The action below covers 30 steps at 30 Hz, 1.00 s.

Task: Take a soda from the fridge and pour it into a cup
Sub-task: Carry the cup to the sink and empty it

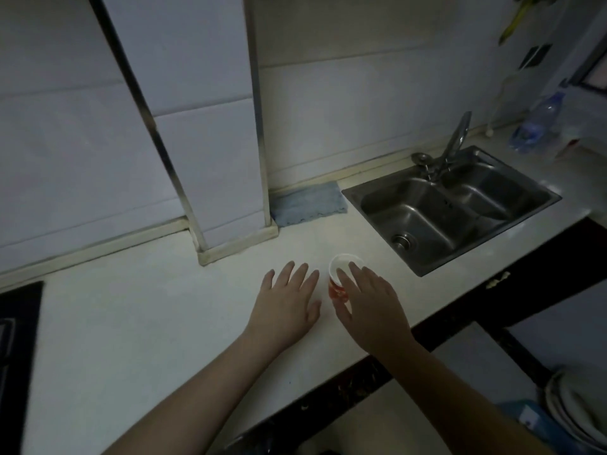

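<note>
Early stage, by the look of it: cup (pixel 341 274) is out on the counter (pixel 147 323), just right of frame centre, upright, white inside w/ red print on the wall, and it looks empty as far as the dim light lets me judge. No soda and no fridge anywhere in view, so fetching and pouring are both left to do. Right hand (pixel 368 307) wraps the cup from its 5 o'clock side, thumb on the near wall, fingers (pixel 356 269) curled over the rim, so it's holding the cup. Left hand (pixel 285 300) sits just beside the cup at its 9 o'clock, fingers spread wide, flat on or just over the counter, gripping nothing. Sink (pixel 423 267) lies at the cup's 2 o'clock, near, w/ a blue cloth (pixel 308 205) at 11 o'clock by the wall.
</note>
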Available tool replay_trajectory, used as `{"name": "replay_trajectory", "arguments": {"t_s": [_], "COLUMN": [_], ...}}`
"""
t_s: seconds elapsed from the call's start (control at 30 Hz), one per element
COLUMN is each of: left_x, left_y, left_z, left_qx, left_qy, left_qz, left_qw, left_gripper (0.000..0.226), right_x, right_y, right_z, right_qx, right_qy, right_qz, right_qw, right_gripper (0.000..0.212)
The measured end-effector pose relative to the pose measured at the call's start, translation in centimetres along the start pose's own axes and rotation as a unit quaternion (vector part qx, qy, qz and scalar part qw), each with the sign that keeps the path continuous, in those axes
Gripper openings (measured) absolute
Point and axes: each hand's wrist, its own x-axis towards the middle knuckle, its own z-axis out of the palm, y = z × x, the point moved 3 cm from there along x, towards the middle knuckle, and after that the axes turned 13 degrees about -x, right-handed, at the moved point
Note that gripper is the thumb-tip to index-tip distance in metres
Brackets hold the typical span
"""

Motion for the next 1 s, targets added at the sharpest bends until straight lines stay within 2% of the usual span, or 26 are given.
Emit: {"name": "replay_trajectory", "arguments": {"t_s": [0.13, 0.3, 0.53, 0.7, 0.83, 1.0], "left_x": [1.9, 4.4, 6.1, 6.6, 6.3, 6.0], "left_y": [0.2, 0.3, 1.9, 2.7, 3.5, 5.0], "left_z": [1.7, 3.2, 7.1, 9.5, 10.6, 12.6], "left_qx": [-0.014, -0.015, -0.048, -0.067, -0.08, -0.134], "left_qy": [-0.03, -0.03, -0.005, -0.017, 0.006, 0.03], "left_qz": [-0.014, -0.051, -0.113, -0.212, -0.263, -0.339], "left_qw": [0.999, 0.998, 0.992, 0.975, 0.961, 0.931], "left_gripper": [0.065, 0.063, 0.055, 0.057, 0.057, 0.061], "right_x": [1.7, 3.8, 8.1, 10.5, 12.3, 13.1], "right_y": [1.0, 3.1, 6.5, 9.1, 9.5, 8.8], "right_z": [1.5, 3.8, 7.7, 9.5, 10.0, 10.5], "right_qx": [0.036, 0.063, 0.081, 0.087, 0.084, 0.083], "right_qy": [0.003, 0.02, -0.042, -0.07, -0.096, -0.129], "right_qz": [-0.017, -0.06, -0.171, -0.271, -0.338, -0.383], "right_qw": [0.999, 0.996, 0.981, 0.956, 0.933, 0.911], "right_gripper": [0.052, 0.051, 0.064, 0.079, 0.089, 0.096]}}
